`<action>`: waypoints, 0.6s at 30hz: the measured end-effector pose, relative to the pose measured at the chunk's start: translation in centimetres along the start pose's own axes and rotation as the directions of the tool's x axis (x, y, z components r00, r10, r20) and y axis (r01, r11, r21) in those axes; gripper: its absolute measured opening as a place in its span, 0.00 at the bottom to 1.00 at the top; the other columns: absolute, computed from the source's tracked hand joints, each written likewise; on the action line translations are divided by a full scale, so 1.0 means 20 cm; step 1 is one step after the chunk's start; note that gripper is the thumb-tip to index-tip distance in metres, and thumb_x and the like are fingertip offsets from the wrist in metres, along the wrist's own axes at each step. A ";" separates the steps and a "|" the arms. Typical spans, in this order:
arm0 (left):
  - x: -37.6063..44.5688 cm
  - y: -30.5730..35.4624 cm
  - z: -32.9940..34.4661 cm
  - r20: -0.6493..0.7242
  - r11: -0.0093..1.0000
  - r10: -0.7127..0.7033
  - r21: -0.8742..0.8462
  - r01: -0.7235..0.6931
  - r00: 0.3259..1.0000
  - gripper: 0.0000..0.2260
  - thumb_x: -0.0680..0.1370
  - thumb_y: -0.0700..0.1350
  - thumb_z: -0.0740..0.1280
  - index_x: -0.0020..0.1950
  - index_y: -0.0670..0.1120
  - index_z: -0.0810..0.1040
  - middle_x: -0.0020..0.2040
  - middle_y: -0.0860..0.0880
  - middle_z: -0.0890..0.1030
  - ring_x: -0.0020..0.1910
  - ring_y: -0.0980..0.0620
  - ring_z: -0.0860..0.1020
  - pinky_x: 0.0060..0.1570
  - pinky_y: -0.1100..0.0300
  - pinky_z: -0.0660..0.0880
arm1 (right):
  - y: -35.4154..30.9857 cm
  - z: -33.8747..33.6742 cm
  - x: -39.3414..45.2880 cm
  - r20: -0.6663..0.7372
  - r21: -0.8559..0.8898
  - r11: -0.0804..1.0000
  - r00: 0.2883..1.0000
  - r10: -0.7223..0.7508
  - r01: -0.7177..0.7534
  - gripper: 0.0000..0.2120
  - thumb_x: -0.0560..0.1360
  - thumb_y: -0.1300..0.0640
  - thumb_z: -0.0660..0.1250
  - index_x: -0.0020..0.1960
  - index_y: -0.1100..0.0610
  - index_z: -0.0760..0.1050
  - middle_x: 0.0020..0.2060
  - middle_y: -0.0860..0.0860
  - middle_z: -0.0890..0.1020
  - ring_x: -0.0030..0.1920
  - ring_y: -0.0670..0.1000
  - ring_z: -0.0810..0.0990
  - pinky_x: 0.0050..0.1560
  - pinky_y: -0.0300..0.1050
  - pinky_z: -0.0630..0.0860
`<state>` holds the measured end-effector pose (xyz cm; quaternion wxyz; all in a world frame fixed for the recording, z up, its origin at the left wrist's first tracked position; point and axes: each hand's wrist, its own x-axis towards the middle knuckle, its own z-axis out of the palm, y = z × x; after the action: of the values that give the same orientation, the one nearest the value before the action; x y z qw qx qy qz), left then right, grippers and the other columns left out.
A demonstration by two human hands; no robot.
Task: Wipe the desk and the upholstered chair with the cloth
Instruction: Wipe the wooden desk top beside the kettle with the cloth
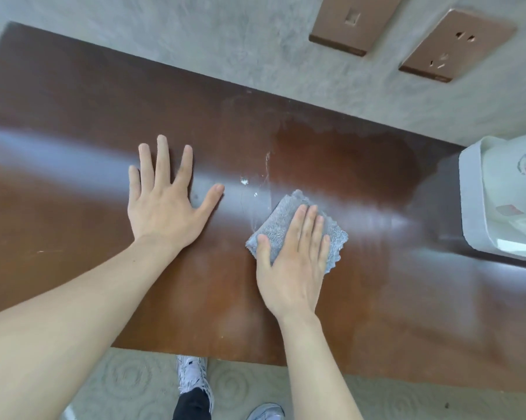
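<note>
The brown desk [74, 122] lies under both my arms. My left hand [164, 207] rests flat on it, fingers spread apart. Right of that hand, my right hand [292, 262] presses the grey cloth [289, 225] down, fingers straight and together.

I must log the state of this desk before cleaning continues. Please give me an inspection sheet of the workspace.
Surface: brown desk, glossy, with white specks and streaks near the middle.
Job's things: grey cloth lies folded on the desk; no chair seen.
Clutter: white container at the desk's right end.
Grippers: left hand rests flat on the desk, fingers spread; right hand presses flat on the cloth.
Cables: nothing seen.
Surroundings: grey wall with two copper-coloured wall plates; patterned carpet; shoes below.
</note>
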<state>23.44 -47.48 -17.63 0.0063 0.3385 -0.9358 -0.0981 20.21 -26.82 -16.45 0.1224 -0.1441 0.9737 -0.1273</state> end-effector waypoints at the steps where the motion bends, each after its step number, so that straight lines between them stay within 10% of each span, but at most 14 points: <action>1: 0.02 0.00 0.01 0.013 1.000 0.000 0.024 0.000 1.000 0.39 0.76 0.75 0.42 0.82 0.55 0.50 0.83 0.46 0.47 0.81 0.42 0.43 0.78 0.42 0.46 | 0.00 -0.01 0.05 0.000 0.000 1.000 1.000 -0.001 0.001 0.37 0.79 0.38 0.43 0.81 0.54 0.36 0.80 0.50 0.37 0.79 0.48 0.33 0.79 0.50 0.35; 18: 0.06 0.00 0.03 0.017 0.996 0.012 0.087 -0.014 1.000 0.40 0.76 0.75 0.43 0.83 0.53 0.50 0.83 0.44 0.49 0.81 0.40 0.46 0.77 0.38 0.47 | -0.06 -0.21 0.90 0.116 -0.043 0.928 0.925 -0.363 0.370 0.34 0.74 0.56 0.42 0.81 0.51 0.48 0.81 0.48 0.49 0.80 0.47 0.43 0.79 0.46 0.38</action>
<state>22.46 -48.12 -18.22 -0.0153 0.3316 -0.9414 -0.0600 2.71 -32.74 -15.85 0.1431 -0.3339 0.9253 -0.1090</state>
